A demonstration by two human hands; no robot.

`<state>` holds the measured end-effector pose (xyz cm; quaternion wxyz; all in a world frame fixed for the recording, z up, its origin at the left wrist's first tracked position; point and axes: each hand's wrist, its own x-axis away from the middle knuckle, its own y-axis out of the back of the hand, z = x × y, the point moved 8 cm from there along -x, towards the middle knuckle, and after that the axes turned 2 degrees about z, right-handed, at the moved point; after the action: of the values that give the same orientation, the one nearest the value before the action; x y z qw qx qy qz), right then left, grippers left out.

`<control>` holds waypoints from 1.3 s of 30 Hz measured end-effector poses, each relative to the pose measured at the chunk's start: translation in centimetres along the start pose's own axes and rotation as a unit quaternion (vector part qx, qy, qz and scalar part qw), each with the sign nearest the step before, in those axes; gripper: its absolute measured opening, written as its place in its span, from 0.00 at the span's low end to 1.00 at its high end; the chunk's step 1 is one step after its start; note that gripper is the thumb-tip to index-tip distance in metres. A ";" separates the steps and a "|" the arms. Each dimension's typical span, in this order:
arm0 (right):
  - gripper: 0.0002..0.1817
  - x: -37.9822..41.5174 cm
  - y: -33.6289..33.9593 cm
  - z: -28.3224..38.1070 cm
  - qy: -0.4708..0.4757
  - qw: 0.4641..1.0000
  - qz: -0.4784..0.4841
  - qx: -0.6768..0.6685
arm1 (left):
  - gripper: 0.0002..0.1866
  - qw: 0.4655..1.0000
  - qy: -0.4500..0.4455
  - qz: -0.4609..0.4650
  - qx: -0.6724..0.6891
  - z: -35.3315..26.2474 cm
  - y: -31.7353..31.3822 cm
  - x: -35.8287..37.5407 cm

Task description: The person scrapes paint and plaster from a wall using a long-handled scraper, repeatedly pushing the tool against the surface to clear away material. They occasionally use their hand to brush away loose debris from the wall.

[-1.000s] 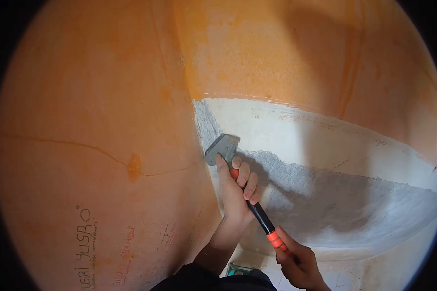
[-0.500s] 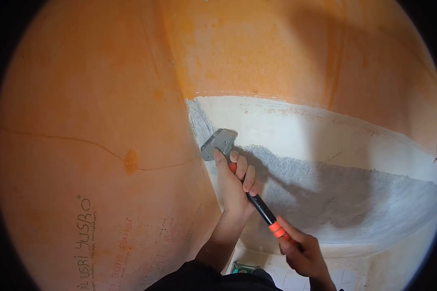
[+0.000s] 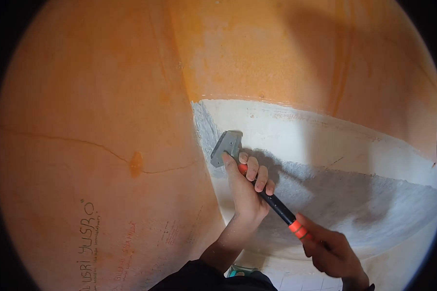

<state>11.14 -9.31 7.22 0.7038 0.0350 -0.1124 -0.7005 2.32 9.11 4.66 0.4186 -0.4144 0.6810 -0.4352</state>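
A scraper [image 3: 279,207] with a grey metal head and a black and orange handle slants across the lower middle of the view. Its wide head rests against the wall at the grey patch by the corner. My left hand [image 3: 249,186] is wrapped round the upper handle, thumb up against the head. Farther down, my right hand [image 3: 331,246] grips the orange end of the handle. Beside the head lies a rough grey strip [image 3: 205,121], bordered by white wall [image 3: 277,123].
An orange wall [image 3: 82,97] with a crack and handwriting fills the left side. Orange paint covers the upper wall [image 3: 257,48]. A rough grey area [image 3: 335,199] spreads to the right. Pale tiles [image 3: 296,281] and a green object show at the bottom.
The scraper and both my hands have shifted right and slightly down in the view. The wall has also shifted a little to the right. Both hands keep their hold on the handle.
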 end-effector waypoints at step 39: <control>0.30 1.1 -0.8 0.2 -0.032 0.994 0.075 -0.070 | 0.17 1.000 -0.015 -0.006 -0.003 -0.1 -0.7 0.5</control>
<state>10.29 -10.39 7.32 0.7513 -0.0451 -0.0881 -0.6525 2.20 8.45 5.25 0.4250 -0.4262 0.6734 -0.4293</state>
